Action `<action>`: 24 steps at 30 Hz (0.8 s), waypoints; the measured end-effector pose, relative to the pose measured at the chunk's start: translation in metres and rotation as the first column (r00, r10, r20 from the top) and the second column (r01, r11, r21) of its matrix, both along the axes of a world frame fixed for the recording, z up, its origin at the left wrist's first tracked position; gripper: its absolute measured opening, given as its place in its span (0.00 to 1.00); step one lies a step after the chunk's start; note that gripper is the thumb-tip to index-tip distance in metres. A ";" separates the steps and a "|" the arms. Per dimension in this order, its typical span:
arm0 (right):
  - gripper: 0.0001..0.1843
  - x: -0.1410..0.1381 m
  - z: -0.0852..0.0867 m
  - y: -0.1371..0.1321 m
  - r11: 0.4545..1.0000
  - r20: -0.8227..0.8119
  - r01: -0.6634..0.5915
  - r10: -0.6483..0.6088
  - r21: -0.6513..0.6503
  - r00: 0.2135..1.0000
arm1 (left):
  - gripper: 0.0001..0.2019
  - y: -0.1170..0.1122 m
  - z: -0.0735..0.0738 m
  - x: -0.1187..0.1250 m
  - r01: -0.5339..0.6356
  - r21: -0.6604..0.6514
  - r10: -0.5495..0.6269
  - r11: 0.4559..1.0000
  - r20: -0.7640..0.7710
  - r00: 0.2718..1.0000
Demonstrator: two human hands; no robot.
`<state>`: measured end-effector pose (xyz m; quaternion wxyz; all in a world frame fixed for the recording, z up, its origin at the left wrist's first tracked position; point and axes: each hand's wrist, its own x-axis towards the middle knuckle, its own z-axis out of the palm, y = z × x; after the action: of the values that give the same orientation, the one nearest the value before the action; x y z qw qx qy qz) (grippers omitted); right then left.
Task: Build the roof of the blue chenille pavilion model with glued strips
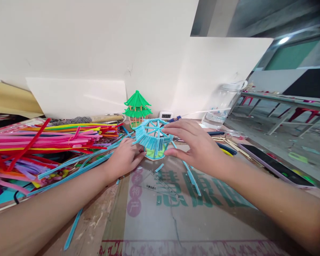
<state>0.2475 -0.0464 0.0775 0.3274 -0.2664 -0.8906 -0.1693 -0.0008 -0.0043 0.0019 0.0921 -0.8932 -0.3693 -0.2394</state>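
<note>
At the middle of the worktop [92, 222], seen from the camera on my head, stands the blue roof [152, 139], a fan of light-blue pipe-cleaner ribs over a pale green base. It rests at the far edge of a printed cardboard sheet [176, 217]. My left hand [125, 159] pinches the roof's lower left rim, fingers drawn in close on it. My right hand [196, 144] spans the right side in a wide hold, fingers laid over the top ribs and thumb low against the base. So both hands have it between them.

Toward the left edge lies a heap of coloured pipe cleaners [42, 142], its long blue strands running in under my left wrist. Cut blue pieces [192, 177] lie on the sheet just below my right hand. Behind the roof, near the back edge, stands a green pavilion [137, 106] (finished, by the look of it), with a small timer [165, 115] beside it and a clear jar [220, 106] further right. A phone [274, 164] lies by the right edge.
</note>
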 end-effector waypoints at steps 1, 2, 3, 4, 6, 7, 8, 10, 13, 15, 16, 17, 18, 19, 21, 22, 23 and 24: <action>0.26 0.000 -0.005 0.002 1.000 0.008 0.011 -0.011 0.021 1.000 | 0.14 0.000 0.000 0.000 0.009 0.003 -0.009 1.000 -0.004 1.000; 0.27 0.001 -0.010 0.003 0.999 0.010 0.019 -0.019 0.048 1.000 | 0.14 0.000 0.000 0.000 0.016 0.006 -0.016 1.000 -0.007 1.000; 0.28 0.001 -0.015 0.005 0.997 0.010 0.024 -0.025 0.077 1.000 | 0.14 0.001 0.000 0.000 0.020 0.008 -0.020 1.000 -0.008 1.000; 0.28 0.001 -0.020 0.006 0.994 0.008 0.026 -0.027 0.103 1.000 | 0.14 0.001 -0.001 0.000 0.023 0.007 -0.023 1.000 -0.009 1.000; 0.29 0.000 -0.030 0.008 0.989 0.003 0.019 -0.019 0.149 1.000 | 0.14 0.001 -0.001 0.000 0.021 0.005 -0.021 1.000 -0.011 1.000; 0.30 0.000 -0.035 0.009 0.986 -0.003 0.014 -0.014 0.164 1.000 | 0.14 0.002 -0.001 0.000 0.019 0.004 -0.019 1.000 -0.011 1.000; 0.31 -0.001 -0.039 0.010 0.985 -0.016 0.013 -0.011 0.170 1.000 | 0.14 0.002 -0.001 0.000 0.016 0.002 -0.016 1.000 -0.010 1.000; 0.33 -0.001 -0.046 0.011 0.987 -0.066 0.020 -0.010 0.159 0.998 | 0.13 0.001 -0.001 0.000 0.012 -0.002 -0.012 1.000 -0.001 1.000; 0.31 -0.003 -0.053 0.015 0.994 -0.170 0.033 -0.015 0.104 0.985 | 0.13 0.000 0.000 0.000 0.010 0.000 -0.010 1.000 -0.013 1.000; 0.29 -0.005 -0.054 0.016 0.997 -0.214 0.030 -0.014 0.073 0.977 | 0.13 -0.001 0.000 0.000 0.008 0.013 -0.008 1.000 -0.027 1.000; 0.29 -0.006 -0.055 0.017 0.998 -0.223 0.028 -0.013 0.061 0.975 | 0.13 -0.001 0.000 0.000 0.008 0.022 -0.007 1.000 -0.029 1.000; 0.30 -0.007 -0.055 0.017 0.998 -0.224 0.024 -0.011 0.054 0.975 | 0.13 -0.002 0.001 0.000 0.007 0.031 -0.006 1.000 -0.027 1.000; 0.30 -0.008 -0.055 0.017 0.999 -0.219 0.019 -0.007 0.051 0.976 | 0.14 -0.003 0.001 0.000 0.007 0.037 -0.006 0.999 -0.026 1.000; 0.30 -0.008 -0.055 0.017 0.999 -0.214 0.014 -0.003 0.052 0.977 | 0.14 -0.003 0.001 0.000 0.006 0.039 -0.005 0.999 -0.028 1.000; 0.30 -0.008 -0.056 0.016 0.998 -0.200 0.009 0.003 0.056 0.980 | 0.14 -0.004 0.002 0.000 0.005 0.036 -0.004 0.999 -0.033 0.999; 0.30 -0.008 -0.056 0.016 0.998 -0.195 0.009 0.002 0.055 0.981 | 0.14 -0.004 0.002 0.000 0.006 0.032 -0.005 0.999 -0.031 0.999; 0.29 -0.008 -0.057 0.015 0.999 -0.192 0.010 0.000 0.052 0.981 | 0.14 -0.004 0.002 0.000 0.008 0.028 -0.008 1.000 -0.026 1.000; 0.29 -0.007 -0.057 0.015 0.999 -0.192 0.012 -0.003 0.047 0.981 | 0.14 -0.004 0.002 0.001 0.012 0.026 -0.012 1.000 -0.019 1.000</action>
<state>0.2402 -0.0311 0.0203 0.4175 -0.2769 -0.8495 -0.1655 -0.0002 -0.0082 0.0039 0.1059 -0.8964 -0.3599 -0.2362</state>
